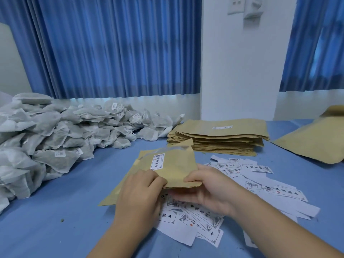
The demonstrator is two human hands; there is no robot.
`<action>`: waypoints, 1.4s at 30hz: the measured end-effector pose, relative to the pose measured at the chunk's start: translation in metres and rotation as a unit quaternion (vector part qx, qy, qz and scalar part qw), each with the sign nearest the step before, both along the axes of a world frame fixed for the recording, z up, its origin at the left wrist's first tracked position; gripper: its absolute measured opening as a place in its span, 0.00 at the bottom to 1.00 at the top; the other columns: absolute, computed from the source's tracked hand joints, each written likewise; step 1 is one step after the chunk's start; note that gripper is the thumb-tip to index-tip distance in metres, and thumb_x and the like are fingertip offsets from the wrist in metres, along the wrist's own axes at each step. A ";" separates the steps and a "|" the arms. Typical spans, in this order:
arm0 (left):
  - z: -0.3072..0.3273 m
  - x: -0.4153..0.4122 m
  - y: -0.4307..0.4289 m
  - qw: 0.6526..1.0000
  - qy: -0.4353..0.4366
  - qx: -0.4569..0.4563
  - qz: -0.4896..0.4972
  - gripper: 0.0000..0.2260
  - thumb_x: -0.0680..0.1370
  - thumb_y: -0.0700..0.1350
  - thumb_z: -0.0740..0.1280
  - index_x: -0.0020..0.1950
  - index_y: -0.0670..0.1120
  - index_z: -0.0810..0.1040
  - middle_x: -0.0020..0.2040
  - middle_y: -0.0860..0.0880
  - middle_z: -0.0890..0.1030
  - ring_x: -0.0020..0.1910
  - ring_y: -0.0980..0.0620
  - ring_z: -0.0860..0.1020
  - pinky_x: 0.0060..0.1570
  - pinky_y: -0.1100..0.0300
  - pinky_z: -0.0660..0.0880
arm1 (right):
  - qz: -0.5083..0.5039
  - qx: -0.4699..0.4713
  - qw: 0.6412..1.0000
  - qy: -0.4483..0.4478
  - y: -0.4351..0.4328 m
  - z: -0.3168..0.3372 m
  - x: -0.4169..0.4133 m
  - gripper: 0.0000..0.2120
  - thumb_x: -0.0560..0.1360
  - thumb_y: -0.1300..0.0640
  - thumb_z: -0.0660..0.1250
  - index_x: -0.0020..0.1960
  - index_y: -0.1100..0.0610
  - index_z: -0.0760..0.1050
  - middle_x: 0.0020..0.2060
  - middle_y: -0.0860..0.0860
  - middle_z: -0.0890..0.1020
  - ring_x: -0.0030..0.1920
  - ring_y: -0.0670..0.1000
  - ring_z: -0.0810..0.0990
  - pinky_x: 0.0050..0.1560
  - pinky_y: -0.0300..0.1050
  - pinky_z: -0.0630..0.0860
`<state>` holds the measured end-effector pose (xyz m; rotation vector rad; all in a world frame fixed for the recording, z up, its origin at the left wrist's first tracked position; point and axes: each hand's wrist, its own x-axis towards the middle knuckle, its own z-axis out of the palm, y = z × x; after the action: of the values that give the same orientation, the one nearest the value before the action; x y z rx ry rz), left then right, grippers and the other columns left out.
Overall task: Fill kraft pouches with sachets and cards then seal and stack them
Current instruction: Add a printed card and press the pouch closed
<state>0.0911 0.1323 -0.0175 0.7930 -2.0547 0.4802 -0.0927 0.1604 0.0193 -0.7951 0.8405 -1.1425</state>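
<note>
Pinching the near edge of a labelled kraft pouch (175, 165), left hand (138, 192) and right hand (208, 190) hold it tilted at frame centre, above scattered cards (195, 220). Flat pouch stack (219, 138) behind, centre right. Sachet heap (55, 131) at left. Blue table (70, 202) under everything.

Left hand (141, 192) and right hand (208, 190) close together, both pinching pouch (176, 168)

One card (168, 217) by the table's (55, 211) near edge: 中 legible, black, framed. Pouch (176, 170) label (157, 162): column of black characters, red seal, too blurred. Sachet tags (60, 154) unreadable.
</note>
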 end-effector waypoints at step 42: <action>0.135 -0.534 0.039 0.265 0.272 0.824 -0.422 0.09 0.79 0.37 0.62 0.59 0.38 0.71 0.59 0.34 0.74 0.50 0.36 0.81 0.45 0.48 0.80 | -0.769 -0.033 0.639 -0.008 0.176 0.108 -0.501 0.16 0.74 0.68 0.69 0.60 0.65 0.72 0.54 0.57 0.78 0.45 0.54 0.81 0.40 0.43 0.81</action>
<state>-0.4428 0.1717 0.1173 0.4089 -1.1263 -2.5603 -0.5935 0.3367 0.1269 0.1343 1.5044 -2.6674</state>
